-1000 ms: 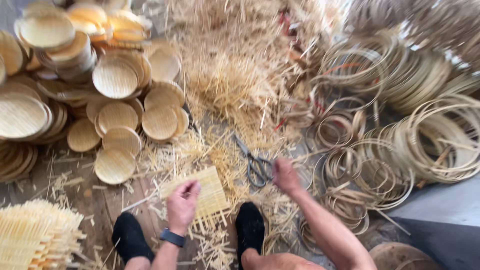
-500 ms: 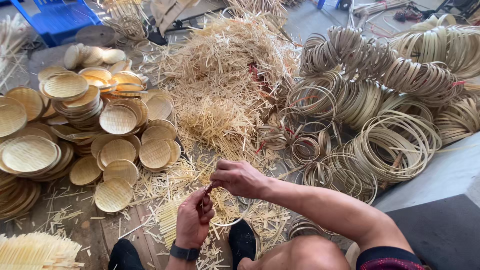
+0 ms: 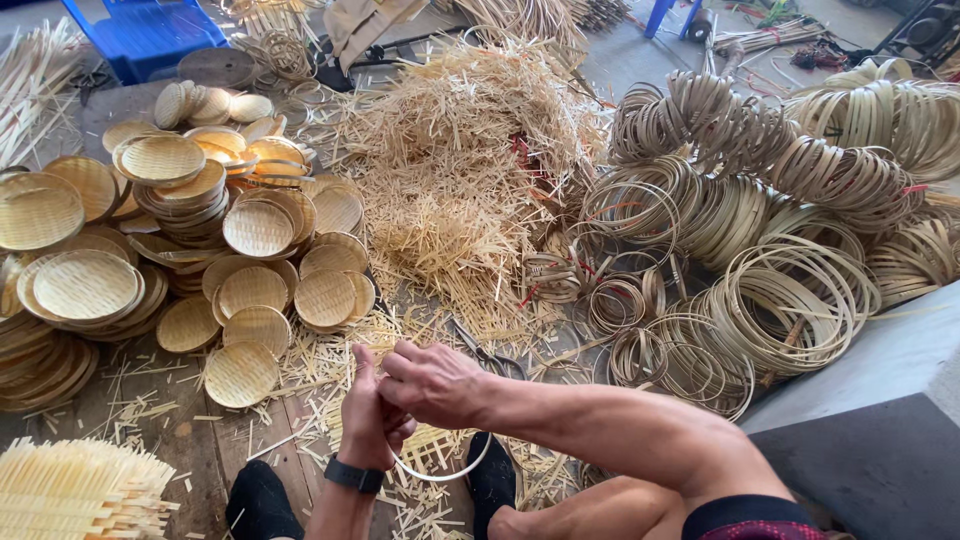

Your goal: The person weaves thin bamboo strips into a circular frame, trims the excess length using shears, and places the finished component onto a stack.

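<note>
My left hand [image 3: 372, 420], with a dark watch on the wrist, and my right hand [image 3: 437, 381] meet low in the middle of the head view. Both grip a thin pale bamboo hoop [image 3: 447, 473] whose lower arc curves beneath them. Under the hoop, between my dark shoes, lies a small woven bamboo mat [image 3: 432, 448] on the floor. Scissors [image 3: 487, 352] rest on the straw just beyond my right hand.
Stacks of round woven bamboo trays [image 3: 160, 240] fill the left. A big heap of bamboo trimmings [image 3: 470, 170] sits in the middle, coils of bamboo hoops [image 3: 770, 210] on the right. A fan of woven strips [image 3: 75, 490] lies bottom left; a blue plastic stool [image 3: 150, 35] stands far left.
My right hand left the scissors area and joined the left hand over the mat. The left hand lifted off the mat. The two now hold a hoop. The view tilted up.
</note>
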